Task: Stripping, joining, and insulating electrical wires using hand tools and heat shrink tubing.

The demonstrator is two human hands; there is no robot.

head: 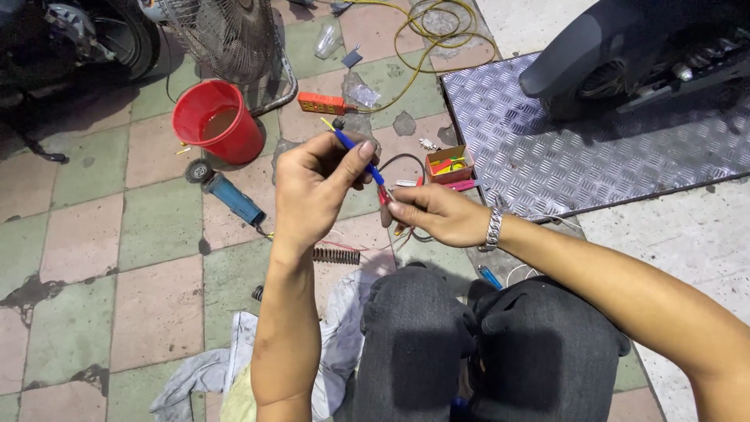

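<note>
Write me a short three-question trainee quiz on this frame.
1. True or false: the left hand holds a blue-handled tool.
2. The red bucket sits: A) beside the fan, B) on the metal plate, C) on the person's knees?
3. What does the right hand wear at the wrist?

Key: 1 true; 2 A; 3 a metal bracelet.
</note>
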